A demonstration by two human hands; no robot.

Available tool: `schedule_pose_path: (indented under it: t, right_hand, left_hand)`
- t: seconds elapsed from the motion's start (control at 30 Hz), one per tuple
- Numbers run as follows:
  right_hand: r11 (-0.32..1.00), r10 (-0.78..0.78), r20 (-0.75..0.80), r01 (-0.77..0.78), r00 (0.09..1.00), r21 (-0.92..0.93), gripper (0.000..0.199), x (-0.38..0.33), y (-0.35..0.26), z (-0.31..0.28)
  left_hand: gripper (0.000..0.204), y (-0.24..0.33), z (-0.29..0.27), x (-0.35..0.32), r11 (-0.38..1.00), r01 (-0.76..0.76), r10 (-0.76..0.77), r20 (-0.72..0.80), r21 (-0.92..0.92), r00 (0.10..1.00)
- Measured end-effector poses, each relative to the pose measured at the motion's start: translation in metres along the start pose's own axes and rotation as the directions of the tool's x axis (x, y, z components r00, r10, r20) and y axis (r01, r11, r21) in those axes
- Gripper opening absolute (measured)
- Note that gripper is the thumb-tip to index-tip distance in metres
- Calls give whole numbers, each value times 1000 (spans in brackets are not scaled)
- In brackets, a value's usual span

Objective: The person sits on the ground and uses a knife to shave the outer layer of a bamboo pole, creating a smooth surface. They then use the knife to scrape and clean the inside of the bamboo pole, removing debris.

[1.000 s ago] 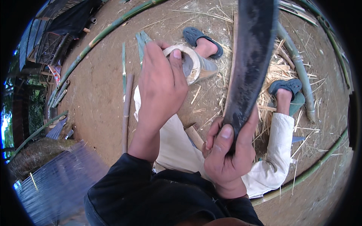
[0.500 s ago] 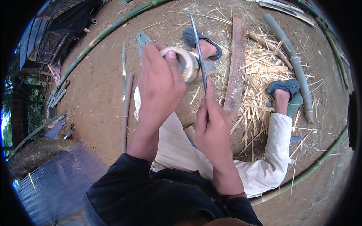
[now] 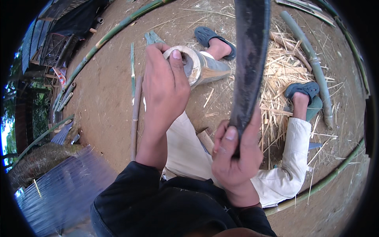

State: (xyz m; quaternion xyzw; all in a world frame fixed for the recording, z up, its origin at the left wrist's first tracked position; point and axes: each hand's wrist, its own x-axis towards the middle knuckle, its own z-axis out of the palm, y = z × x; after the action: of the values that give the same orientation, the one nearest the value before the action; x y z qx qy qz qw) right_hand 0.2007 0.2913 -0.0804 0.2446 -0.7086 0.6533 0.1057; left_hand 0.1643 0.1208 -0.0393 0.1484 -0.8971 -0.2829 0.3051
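My left hand [image 3: 167, 85] grips the near end of a thick bamboo section [image 3: 213, 73], its thumb hooked over the cut rim and its fingers round the outer side. The section is hollow, with a pale strip along its side where the skin is gone. My right hand [image 3: 239, 148] is closed round the handle of a machete [image 3: 250, 59], most of the handle hidden by the fingers. The broad dark blade points up and away, to the right of the bamboo and apart from it.
Pale shavings [image 3: 280, 67] lie heaped between my feet in dark clogs. A long bamboo pole [image 3: 310, 59] rests beyond them at the right. A thin brown pole [image 3: 136, 118] lies left of my left arm, and a translucent corrugated sheet [image 3: 67, 189] is at the lower left.
The machete has turned from edge-on to showing its broad side, and my right hand has shifted right and nearer. The bamboo section's side now shows more; my left hand still holds it.
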Motion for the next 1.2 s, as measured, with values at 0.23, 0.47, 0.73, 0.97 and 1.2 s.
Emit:
schedule_pose_path:
  t: [0.23, 0.47, 0.73, 0.97, 1.2]
  right_hand:
    - [985, 151, 53, -146, 987, -95, 52, 4, 37, 13]
    - [976, 216, -60, -217, 975, -15, 43, 10, 36, 9]
    - [806, 435, -89, -432, 896, -406, 28, -56, 139, -28]
    - [330, 729, -271, -669, 629, -666, 36, -138, 225, -60]
    - [360, 718, -184, -584, 671, -727, 75, -101, 222, -41]
  left_hand:
    - [24, -4, 1, 0, 1000, -19, 19, -30, -16, 999]
    - [26, -34, -6, 16, 965, -149, 172, 93, -216, 981]
    - [27, -57, -15, 71, 791, -71, 355, 361, -608, 862]
    - [29, -64, 0, 124, 827, 5, 299, 448, -561, 843]
    - [36, -28, 45, 160, 942, 2, 108, 309, -336, 945]
